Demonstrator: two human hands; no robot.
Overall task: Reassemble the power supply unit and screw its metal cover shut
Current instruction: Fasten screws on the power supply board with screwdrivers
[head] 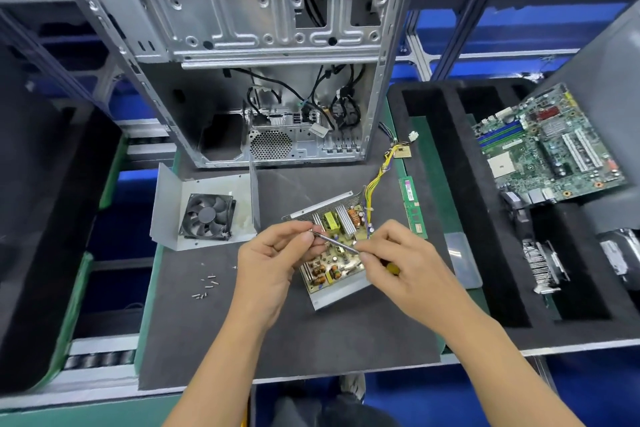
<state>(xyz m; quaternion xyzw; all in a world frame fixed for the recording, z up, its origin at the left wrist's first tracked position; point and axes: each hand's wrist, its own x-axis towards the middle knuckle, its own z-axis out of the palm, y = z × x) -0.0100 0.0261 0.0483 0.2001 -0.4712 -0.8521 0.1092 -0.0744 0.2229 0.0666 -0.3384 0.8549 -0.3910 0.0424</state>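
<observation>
Fingers of my left hand (273, 253) and right hand (398, 260) pinch a slim steel screwdriver (335, 243) over the open PSU (332, 246), its board bristling with parts.

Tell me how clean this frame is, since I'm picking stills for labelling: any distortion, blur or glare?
Head view: wide-angle bending bows the computer case and shelf rails at the edges; centre fairly sharp, with hands and circuit board readable; loose screws small and soft; mild glare on the case metal; lighting even, shadows faint.
</observation>
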